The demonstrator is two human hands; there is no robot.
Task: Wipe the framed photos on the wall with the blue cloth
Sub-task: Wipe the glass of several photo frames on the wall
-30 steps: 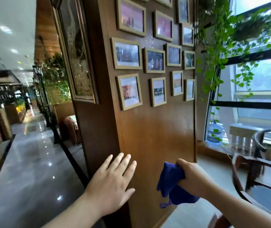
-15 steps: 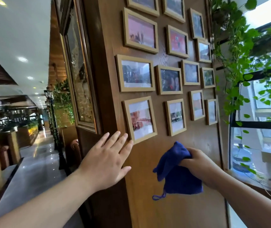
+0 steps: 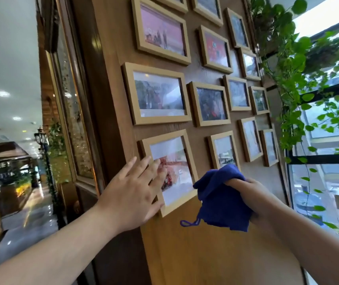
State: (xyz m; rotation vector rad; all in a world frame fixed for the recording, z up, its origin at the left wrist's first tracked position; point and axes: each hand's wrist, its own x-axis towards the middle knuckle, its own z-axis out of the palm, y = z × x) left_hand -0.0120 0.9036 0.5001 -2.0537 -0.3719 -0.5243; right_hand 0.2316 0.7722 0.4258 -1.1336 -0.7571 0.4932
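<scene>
Left hand on the lowest frame, cloth bunched in the right.

I see my left hand [image 3: 132, 194] spread flat, fingers over the glass and left edge of the bottom-left framed photo [image 3: 170, 171] on the wooden wall [image 3: 216, 254]. My right hand [image 3: 246, 194] grips the blue cloth [image 3: 220, 200] just right of that frame, its loop hanging below, under the other framed photos [image 3: 209, 103].

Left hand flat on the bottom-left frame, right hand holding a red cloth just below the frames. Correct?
Not quite: the head view shows the cloth is blue, not red. The rest holds: left hand flat on the bottom-left frame, right hand holding the cloth just below the frames.
</scene>
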